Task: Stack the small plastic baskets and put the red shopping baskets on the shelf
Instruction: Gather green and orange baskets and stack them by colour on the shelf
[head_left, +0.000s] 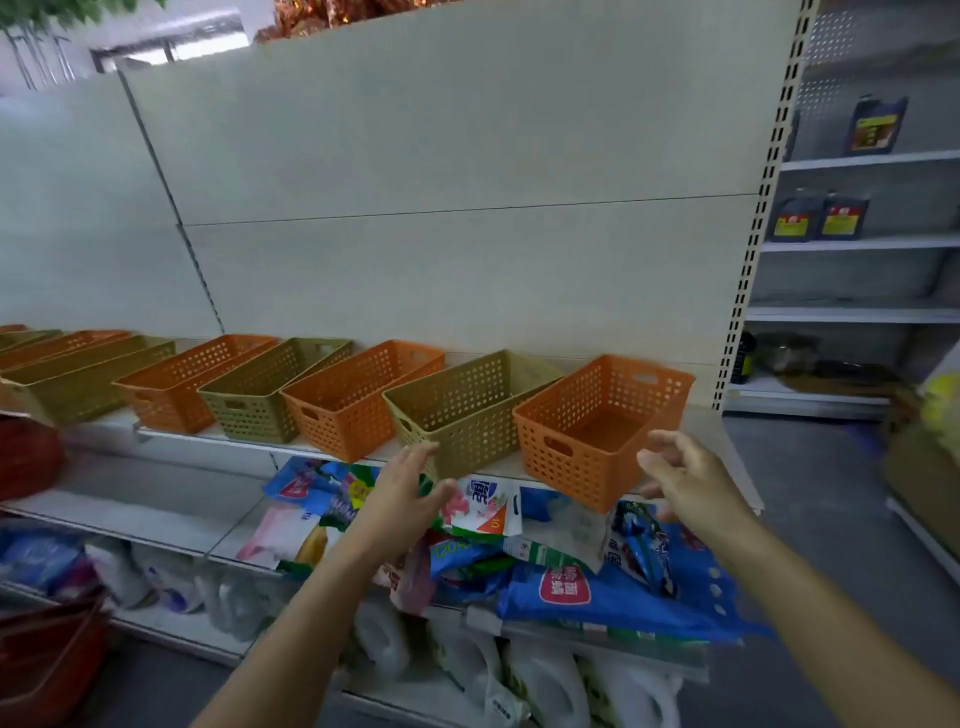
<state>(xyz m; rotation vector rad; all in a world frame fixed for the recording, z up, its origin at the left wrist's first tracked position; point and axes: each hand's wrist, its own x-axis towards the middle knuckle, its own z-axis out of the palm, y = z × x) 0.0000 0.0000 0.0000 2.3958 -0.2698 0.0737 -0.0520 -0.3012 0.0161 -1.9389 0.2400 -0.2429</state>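
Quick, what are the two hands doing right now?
Left hand: open, holding nothing, below the olive basket.
Right hand: open, holding nothing, beside the orange basket.

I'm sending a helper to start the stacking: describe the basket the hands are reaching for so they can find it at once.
Find the long shelf against the pale back panel, carrying a row of alternating orange and olive perforated baskets. Follow the row to its right-hand end. The orange basket there is the last one, with an olive basket on its left and only bare shelf on its right.
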